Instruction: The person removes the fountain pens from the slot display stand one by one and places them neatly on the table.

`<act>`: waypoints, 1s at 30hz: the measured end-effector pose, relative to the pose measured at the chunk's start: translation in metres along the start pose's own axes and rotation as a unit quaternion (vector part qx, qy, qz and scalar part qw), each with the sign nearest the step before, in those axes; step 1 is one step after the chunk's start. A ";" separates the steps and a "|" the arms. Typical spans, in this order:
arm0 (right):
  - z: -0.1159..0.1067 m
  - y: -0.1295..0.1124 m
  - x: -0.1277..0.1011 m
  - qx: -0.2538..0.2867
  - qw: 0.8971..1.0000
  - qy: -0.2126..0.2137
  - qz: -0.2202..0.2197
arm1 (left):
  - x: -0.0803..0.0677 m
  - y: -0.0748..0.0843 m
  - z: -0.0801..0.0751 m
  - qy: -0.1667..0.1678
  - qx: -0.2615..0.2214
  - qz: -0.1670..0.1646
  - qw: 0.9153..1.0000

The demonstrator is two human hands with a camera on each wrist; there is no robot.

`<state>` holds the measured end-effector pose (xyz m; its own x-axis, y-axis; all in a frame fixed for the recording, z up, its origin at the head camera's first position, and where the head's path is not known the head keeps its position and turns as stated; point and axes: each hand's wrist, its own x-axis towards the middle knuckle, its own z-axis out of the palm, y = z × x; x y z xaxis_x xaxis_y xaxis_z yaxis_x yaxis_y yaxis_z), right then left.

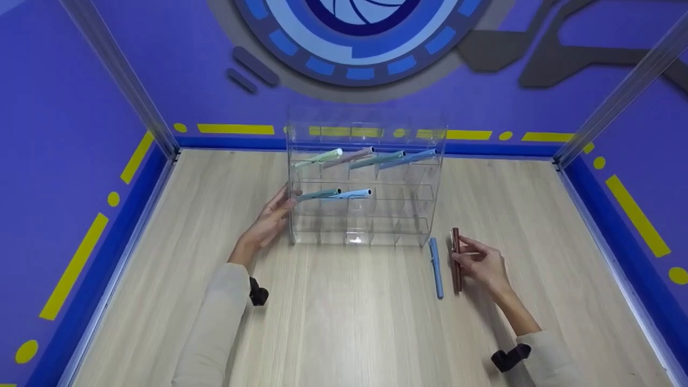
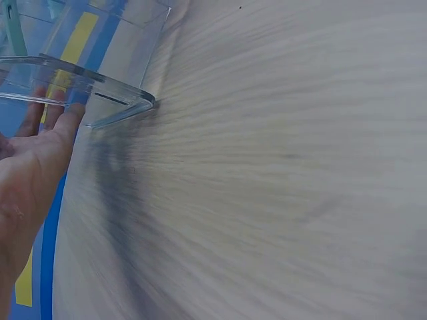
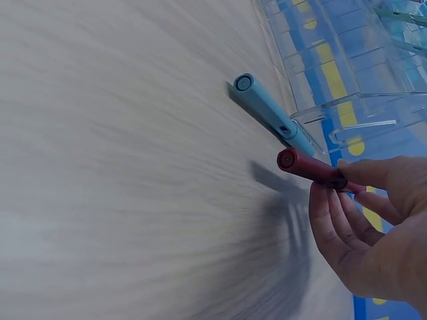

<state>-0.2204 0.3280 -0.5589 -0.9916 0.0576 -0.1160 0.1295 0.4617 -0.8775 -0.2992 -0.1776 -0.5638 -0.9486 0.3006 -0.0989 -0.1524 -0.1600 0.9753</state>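
Note:
A clear acrylic pen rack [image 1: 360,226] with rows of compartments stands on the table. My left hand [image 1: 267,224] is at its left side, straight fingers touching the side wall; in the left wrist view the fingertips [image 2: 75,115] meet the clear panel. My right hand [image 1: 484,264] pinches a dark red capped pen [image 1: 457,263] between thumb and fingers, right of the rack. The right wrist view shows this red pen raised off the table, its shadow apart from it. A blue pen [image 1: 436,269] lies on the table just left of it.
The rack's upper row holds a light green pen [image 1: 325,156], a mauve pen [image 1: 355,156], a teal pen [image 1: 384,158] and a blue pen [image 1: 414,158]. Lower down lie another teal pen [image 1: 322,194] and a light blue pen [image 1: 352,194]. Blue-purple walls enclose the wooden table [image 1: 333,322].

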 end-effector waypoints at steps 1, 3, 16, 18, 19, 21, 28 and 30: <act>0.000 0.001 0.000 -0.007 1.000 -0.002 -0.001 | 0.000 0.000 0.000 -0.002 0.000 0.001 1.000; 0.002 0.003 0.000 -0.012 1.000 -0.007 -0.003 | -0.001 0.000 0.000 -0.002 -0.003 0.001 1.000; 0.008 0.007 -0.004 -0.021 0.999 -0.032 -0.013 | 0.000 -0.002 0.001 -0.003 -0.008 0.010 1.000; 0.008 0.007 -0.003 -0.025 0.999 -0.031 -0.019 | 0.000 -0.002 0.001 -0.002 -0.012 0.009 1.000; 0.009 0.007 -0.002 -0.026 0.999 -0.028 -0.020 | 0.000 -0.002 0.001 0.000 -0.018 0.009 1.000; 0.009 0.007 -0.001 -0.028 0.999 -0.023 -0.023 | 0.000 -0.002 0.001 -0.003 -0.022 0.012 1.000; 0.014 0.008 0.000 -0.079 0.995 0.004 -0.052 | 0.000 -0.002 0.001 0.000 -0.011 0.002 1.000; 0.014 0.008 0.000 -0.086 0.995 0.006 -0.053 | 0.000 -0.002 0.002 -0.004 -0.013 0.007 1.000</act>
<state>-0.2197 0.3192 -0.5729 -0.9997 0.0112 -0.0201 0.0227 0.6103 -0.7918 -0.2985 -0.1757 -0.5650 -0.9482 0.3064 -0.0841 -0.1469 -0.1880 0.9711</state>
